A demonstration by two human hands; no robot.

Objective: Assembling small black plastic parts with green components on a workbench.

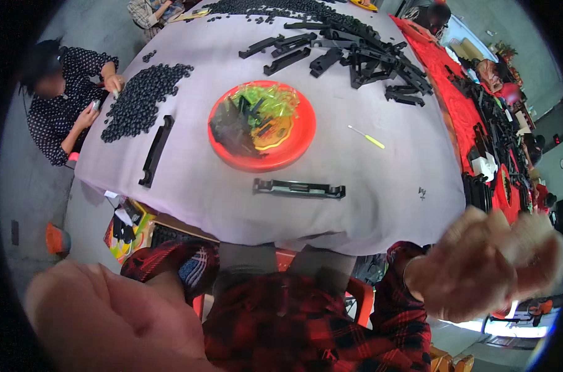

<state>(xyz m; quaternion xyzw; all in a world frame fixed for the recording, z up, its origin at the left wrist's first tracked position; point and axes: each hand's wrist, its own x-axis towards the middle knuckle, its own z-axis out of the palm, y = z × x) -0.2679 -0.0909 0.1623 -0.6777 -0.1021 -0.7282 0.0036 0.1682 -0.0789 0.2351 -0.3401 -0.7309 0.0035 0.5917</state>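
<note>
Both of my hands are raised close to the camera, off the table. At the lower left, my left hand (114, 316) shows mostly as a large rounded patch of skin; its fingers cannot be made out. My right hand (483, 266), at the right, is smeared by motion, with its fingers seemingly bent; nothing can be made out in it. On the table in front of me lies a long black plastic part (300, 188) with notched ends. Behind it sits a red plate (222, 154) holding green strips, dark pieces and an orange patch. A screwdriver (367, 137) with a yellow-green handle lies right of the plate.
A pale cloth covers the table (380, 204). Another long black part (156, 150) lies at the left, near a pile of small black round pieces (142, 99). Many black parts (368, 56) are heaped at the far right. A person in a dotted top (61, 102) sits at the left edge.
</note>
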